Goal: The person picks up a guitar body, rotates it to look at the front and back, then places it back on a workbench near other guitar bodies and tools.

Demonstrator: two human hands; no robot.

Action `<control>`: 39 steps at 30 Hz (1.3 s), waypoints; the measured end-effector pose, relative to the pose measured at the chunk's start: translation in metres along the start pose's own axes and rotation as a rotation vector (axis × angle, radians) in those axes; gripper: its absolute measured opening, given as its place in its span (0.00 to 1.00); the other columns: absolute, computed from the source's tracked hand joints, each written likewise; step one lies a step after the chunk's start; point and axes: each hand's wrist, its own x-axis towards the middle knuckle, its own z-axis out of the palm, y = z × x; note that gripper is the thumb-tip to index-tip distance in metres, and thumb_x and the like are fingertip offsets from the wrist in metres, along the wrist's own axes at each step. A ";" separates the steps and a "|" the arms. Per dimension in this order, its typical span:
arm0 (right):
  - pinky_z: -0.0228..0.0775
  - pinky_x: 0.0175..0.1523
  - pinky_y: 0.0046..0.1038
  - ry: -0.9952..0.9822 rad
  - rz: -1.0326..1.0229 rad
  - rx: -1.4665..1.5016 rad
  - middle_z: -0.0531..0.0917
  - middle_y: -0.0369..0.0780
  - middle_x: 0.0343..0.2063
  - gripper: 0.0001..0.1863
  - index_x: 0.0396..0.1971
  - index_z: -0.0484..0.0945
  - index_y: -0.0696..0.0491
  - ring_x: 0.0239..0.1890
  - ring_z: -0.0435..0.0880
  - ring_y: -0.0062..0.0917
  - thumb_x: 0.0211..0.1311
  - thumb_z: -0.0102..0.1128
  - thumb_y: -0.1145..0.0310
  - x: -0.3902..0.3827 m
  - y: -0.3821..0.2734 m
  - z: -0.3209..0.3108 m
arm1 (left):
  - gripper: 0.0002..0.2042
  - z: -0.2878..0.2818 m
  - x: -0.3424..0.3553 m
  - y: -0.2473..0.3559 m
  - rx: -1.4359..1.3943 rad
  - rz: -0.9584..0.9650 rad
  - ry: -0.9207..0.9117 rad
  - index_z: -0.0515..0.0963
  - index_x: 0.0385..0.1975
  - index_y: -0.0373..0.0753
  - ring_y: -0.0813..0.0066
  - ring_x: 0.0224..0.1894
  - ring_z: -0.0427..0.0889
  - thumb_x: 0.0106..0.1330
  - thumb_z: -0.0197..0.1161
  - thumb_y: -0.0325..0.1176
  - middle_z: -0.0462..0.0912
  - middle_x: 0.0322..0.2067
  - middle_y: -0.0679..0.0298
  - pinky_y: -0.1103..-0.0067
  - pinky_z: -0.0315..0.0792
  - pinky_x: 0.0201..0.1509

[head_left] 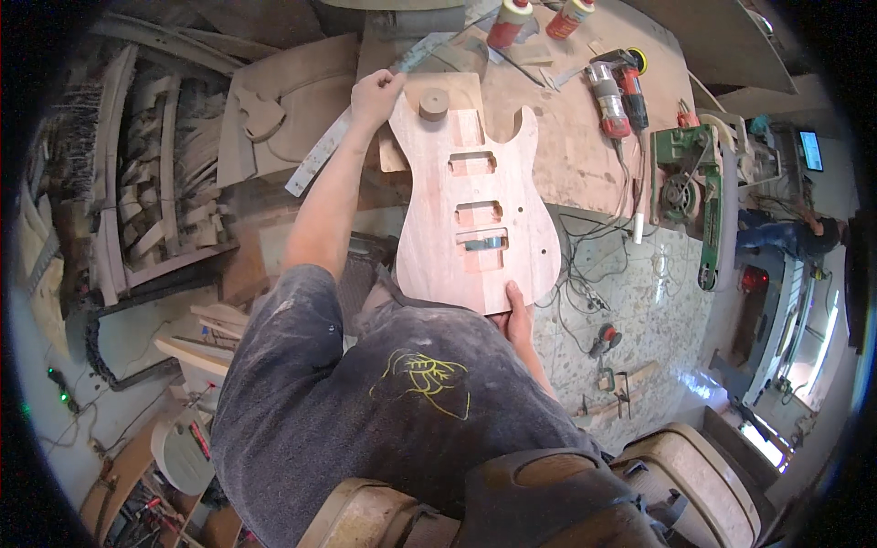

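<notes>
A pale wooden electric guitar body [429, 210] lies in front of me, its lower end at my waist and its horns over the workbench. It has several rectangular cutouts and two small dark holes on its right side. My left hand [376, 96] is closed at the tip of the left horn, its fingertips partly hidden. My right hand [518, 315] grips the lower edge, thumb on top and fingers underneath. On the body near the left horn rests a round brown block [433, 104]. Some teal material shows inside the lowest cutout.
A long metal strip [320, 157] lies beside my left forearm. On the bench [566, 164] are two red bottles [509, 26] and corded power tools [610, 99]. A green sanding machine [685, 183] stands right, with cables [585, 265] below. Another person [795, 236] is far right.
</notes>
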 end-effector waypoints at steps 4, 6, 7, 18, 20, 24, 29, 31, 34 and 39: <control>0.84 0.44 0.38 0.046 0.005 -0.038 0.72 0.53 0.54 0.37 0.64 0.52 0.64 0.49 0.82 0.39 0.65 0.60 0.62 -0.004 -0.003 0.005 | 0.17 -0.002 -0.002 -0.001 0.026 -0.010 0.025 0.80 0.25 0.36 0.64 0.24 0.79 0.58 0.64 0.47 0.80 0.20 0.56 0.73 0.71 0.33; 0.83 0.47 0.41 0.020 0.001 -0.066 0.73 0.53 0.53 0.33 0.64 0.51 0.64 0.50 0.81 0.40 0.67 0.56 0.65 -0.005 -0.004 0.003 | 0.17 -0.003 -0.004 0.000 0.013 -0.012 0.037 0.80 0.24 0.36 0.64 0.24 0.80 0.58 0.64 0.47 0.80 0.20 0.56 0.72 0.72 0.33; 0.83 0.47 0.41 0.020 0.004 -0.065 0.73 0.53 0.53 0.33 0.64 0.51 0.64 0.50 0.81 0.40 0.67 0.56 0.65 -0.005 -0.004 0.004 | 0.18 -0.003 -0.003 0.005 0.019 0.001 0.069 0.80 0.23 0.35 0.64 0.24 0.80 0.58 0.64 0.47 0.80 0.20 0.55 0.72 0.72 0.33; 0.83 0.49 0.40 -0.018 -0.005 -0.102 0.71 0.53 0.56 0.35 0.66 0.50 0.63 0.51 0.81 0.40 0.68 0.55 0.62 -0.004 -0.010 0.007 | 0.23 0.004 -0.004 -0.005 0.068 -0.047 0.235 0.77 0.20 0.32 0.49 0.31 0.80 0.66 0.58 0.49 0.80 0.25 0.48 0.64 0.71 0.38; 0.82 0.49 0.40 -0.022 -0.005 -0.094 0.71 0.53 0.56 0.35 0.66 0.49 0.62 0.52 0.80 0.40 0.68 0.55 0.62 -0.003 -0.009 0.005 | 0.23 0.007 -0.008 -0.002 0.046 -0.063 0.283 0.78 0.23 0.32 0.47 0.32 0.80 0.68 0.55 0.48 0.81 0.27 0.47 0.63 0.70 0.38; 0.82 0.50 0.40 -0.031 0.004 -0.075 0.69 0.52 0.58 0.36 0.67 0.48 0.60 0.53 0.79 0.39 0.68 0.56 0.62 -0.007 -0.012 0.007 | 0.22 0.008 -0.007 -0.009 0.066 -0.027 0.300 0.82 0.31 0.33 0.52 0.35 0.83 0.69 0.53 0.50 0.82 0.29 0.47 0.65 0.72 0.41; 0.84 0.46 0.38 0.020 -0.005 -0.065 0.71 0.52 0.55 0.36 0.66 0.50 0.62 0.51 0.81 0.38 0.66 0.58 0.63 -0.010 -0.012 0.009 | 0.20 0.009 -0.011 -0.003 0.009 -0.036 0.271 0.80 0.29 0.33 0.49 0.36 0.81 0.68 0.55 0.46 0.82 0.30 0.47 0.64 0.72 0.41; 0.84 0.47 0.38 0.025 0.002 -0.071 0.71 0.52 0.56 0.37 0.66 0.49 0.61 0.51 0.81 0.39 0.67 0.58 0.63 -0.010 -0.012 0.007 | 0.19 0.009 -0.013 -0.002 0.002 -0.024 0.279 0.81 0.29 0.33 0.49 0.36 0.81 0.68 0.55 0.46 0.82 0.31 0.47 0.64 0.72 0.42; 0.83 0.47 0.39 0.026 0.001 -0.069 0.70 0.52 0.56 0.36 0.66 0.49 0.61 0.51 0.81 0.39 0.67 0.57 0.63 -0.013 -0.012 0.005 | 0.19 0.013 -0.016 -0.002 -0.038 0.021 0.310 0.81 0.30 0.33 0.49 0.37 0.81 0.67 0.56 0.45 0.82 0.32 0.48 0.64 0.72 0.43; 0.83 0.47 0.39 -0.003 0.017 -0.027 0.70 0.51 0.56 0.36 0.66 0.49 0.61 0.52 0.80 0.38 0.67 0.56 0.63 -0.015 -0.011 -0.004 | 0.17 0.018 -0.017 -0.002 -0.078 0.131 0.326 0.82 0.31 0.33 0.50 0.37 0.81 0.68 0.55 0.42 0.83 0.32 0.49 0.66 0.72 0.48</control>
